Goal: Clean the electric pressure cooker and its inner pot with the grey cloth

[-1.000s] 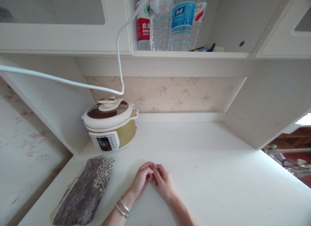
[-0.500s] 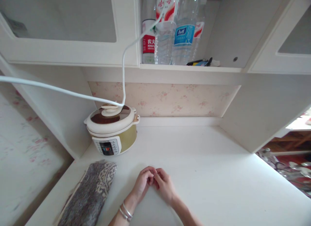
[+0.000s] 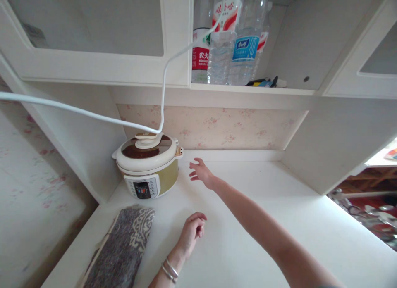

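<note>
My right hand [image 3: 201, 172] is stretched forward over the white counter, just right of the electric pressure cooker [image 3: 149, 166]. Its fingers are spread and empty, a short gap from the cooker's side handle. The cooker has a cream lid with a brown see-through top, an olive body and a front control panel. Nearer me, my left hand [image 3: 192, 232] rests on the counter with its fingers curled in and nothing visible in them. Two silver bangles [image 3: 170, 269] circle the left wrist. Left of that hand lies a folded grey patterned cloth [image 3: 124, 246].
A white cable [image 3: 77, 111] hangs across the view in front of the cooker. Above, an open shelf [image 3: 288, 91] holds several plastic bottles [image 3: 245, 52] and small items. White cabinet panels bound the counter [image 3: 263, 222] on both sides. Blurred metal objects [image 3: 369, 215] show beyond its right edge.
My hands were together, fingertips touching. The right hand has parted from the left and reached forward toward the cooker, opening its fingers. The left hand stays near its place; the view shifted slightly.
</note>
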A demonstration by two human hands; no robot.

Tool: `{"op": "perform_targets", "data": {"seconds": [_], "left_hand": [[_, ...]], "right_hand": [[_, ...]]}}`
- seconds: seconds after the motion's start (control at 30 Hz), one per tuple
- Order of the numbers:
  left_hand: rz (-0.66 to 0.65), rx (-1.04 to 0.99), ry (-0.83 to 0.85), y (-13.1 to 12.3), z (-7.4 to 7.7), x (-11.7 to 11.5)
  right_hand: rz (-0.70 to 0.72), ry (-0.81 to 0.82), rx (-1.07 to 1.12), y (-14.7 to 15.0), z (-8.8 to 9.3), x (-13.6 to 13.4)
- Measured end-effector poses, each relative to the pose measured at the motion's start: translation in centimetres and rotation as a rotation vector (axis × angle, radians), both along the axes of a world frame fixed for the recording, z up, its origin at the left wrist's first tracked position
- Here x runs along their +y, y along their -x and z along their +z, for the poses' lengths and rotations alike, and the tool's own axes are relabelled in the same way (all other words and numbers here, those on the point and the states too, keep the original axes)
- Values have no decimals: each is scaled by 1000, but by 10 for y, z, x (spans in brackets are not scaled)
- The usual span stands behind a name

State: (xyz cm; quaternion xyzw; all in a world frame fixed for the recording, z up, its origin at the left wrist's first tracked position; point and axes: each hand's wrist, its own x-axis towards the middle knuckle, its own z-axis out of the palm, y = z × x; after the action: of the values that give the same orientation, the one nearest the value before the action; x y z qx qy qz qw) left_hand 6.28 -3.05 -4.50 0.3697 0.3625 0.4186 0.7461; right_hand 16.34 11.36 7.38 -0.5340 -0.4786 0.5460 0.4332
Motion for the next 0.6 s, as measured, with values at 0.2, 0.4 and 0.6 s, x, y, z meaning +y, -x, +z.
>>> {"op": "perform_targets", "data": {"seconds": [0.2, 0.4, 0.6], "left_hand": [[-27, 169, -25, 3, -3, 4], [40, 318, -160, 1, -4, 5], [58, 464, -292, -7, -8, -1]], "right_hand": [[11, -23, -85, 52, 39, 57], [30, -44, -135, 62, 33, 71], [-3, -71, -78, 50, 26, 47]]}}
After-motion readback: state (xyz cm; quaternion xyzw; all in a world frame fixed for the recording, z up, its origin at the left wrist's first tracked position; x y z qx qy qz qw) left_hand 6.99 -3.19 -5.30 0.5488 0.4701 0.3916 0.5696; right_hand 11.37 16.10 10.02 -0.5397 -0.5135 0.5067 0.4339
